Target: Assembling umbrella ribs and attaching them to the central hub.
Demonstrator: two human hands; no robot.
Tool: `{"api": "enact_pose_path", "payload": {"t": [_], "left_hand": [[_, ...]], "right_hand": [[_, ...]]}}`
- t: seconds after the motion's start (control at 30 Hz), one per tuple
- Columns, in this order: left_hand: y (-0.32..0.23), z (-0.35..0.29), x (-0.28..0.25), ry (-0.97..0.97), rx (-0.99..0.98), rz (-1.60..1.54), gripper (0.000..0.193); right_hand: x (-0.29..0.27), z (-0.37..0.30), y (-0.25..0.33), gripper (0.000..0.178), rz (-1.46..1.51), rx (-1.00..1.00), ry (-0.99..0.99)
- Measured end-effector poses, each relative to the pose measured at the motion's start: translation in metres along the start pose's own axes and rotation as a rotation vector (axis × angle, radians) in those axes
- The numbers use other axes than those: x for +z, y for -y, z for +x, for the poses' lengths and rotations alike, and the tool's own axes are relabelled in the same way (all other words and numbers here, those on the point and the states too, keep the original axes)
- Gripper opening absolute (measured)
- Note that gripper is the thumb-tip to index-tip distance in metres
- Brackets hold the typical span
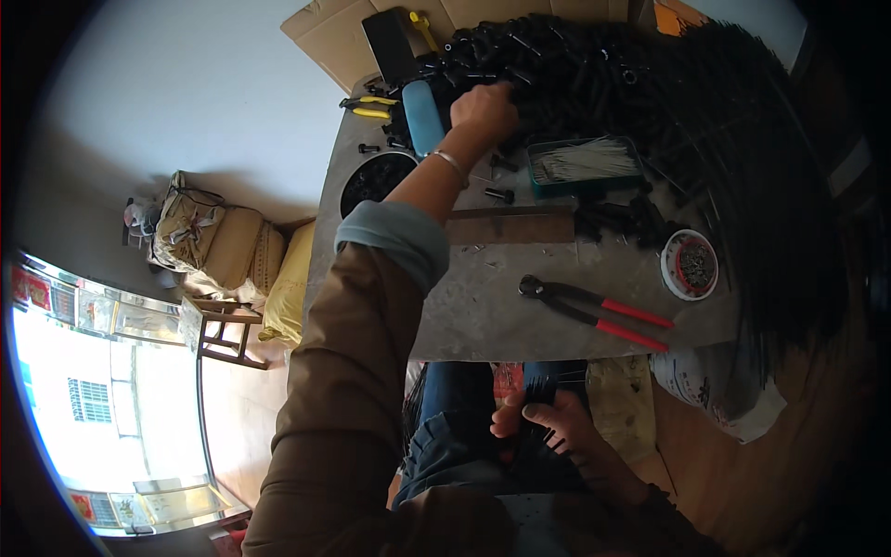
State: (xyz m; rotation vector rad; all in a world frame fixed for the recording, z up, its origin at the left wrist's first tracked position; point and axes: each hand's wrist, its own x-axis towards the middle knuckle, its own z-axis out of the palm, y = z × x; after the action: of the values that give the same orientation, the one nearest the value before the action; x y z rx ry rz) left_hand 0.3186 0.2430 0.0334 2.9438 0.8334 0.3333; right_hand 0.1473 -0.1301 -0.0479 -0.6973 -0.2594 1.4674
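Observation:
My left hand [485, 113], with a bracelet at the wrist, reaches over the table into a heap of black tubular parts [575, 79]. Its fingertips are hidden among them, so a grip cannot be made out. Close beside it lies a light-blue oblong case [423, 117]. Over my lap, my right hand [563, 420] is closed round a bunch of thin black rods [541, 390], whose ends stick out past the fingers. Between the hands, red-handled pincers [594, 314] rest on the grey table [483, 316].
A green tray [536, 176] holds thin pale pins; a white bowl [670, 269] holds small metal pieces. A dark round bowl [345, 209] stands left, near yellow-handled pliers [371, 112]. Long black rods [770, 176] pile up at right. A wooden stool [227, 334] stands on the floor.

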Motion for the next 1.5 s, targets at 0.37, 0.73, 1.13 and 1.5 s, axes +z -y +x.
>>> {"api": "enact_pose_path", "payload": {"t": [0.37,0.73,1.13,1.5], "left_hand": [[0.051,-0.064,-0.064,0.256,-0.038,-1.002,0.053],[0.038,-0.083,-0.001,0.17,0.214,-0.132,0.038],[0.011,-0.341,-0.051,0.305,-0.316,-1.774,0.035],[0.008,-0.431,-0.028,0.153,-0.421,-2.271,0.026]], "right_hand": [[0.006,0.0,0.002,0.024,-0.002,0.018,-0.038],[0.005,-0.001,-0.021,0.026,0.117,-0.001,-0.008],[0.04,-0.001,-0.037,0.02,-0.026,-0.156,-0.077],[0.087,-0.007,-0.06,0.027,-0.312,-0.227,-0.075]]}}
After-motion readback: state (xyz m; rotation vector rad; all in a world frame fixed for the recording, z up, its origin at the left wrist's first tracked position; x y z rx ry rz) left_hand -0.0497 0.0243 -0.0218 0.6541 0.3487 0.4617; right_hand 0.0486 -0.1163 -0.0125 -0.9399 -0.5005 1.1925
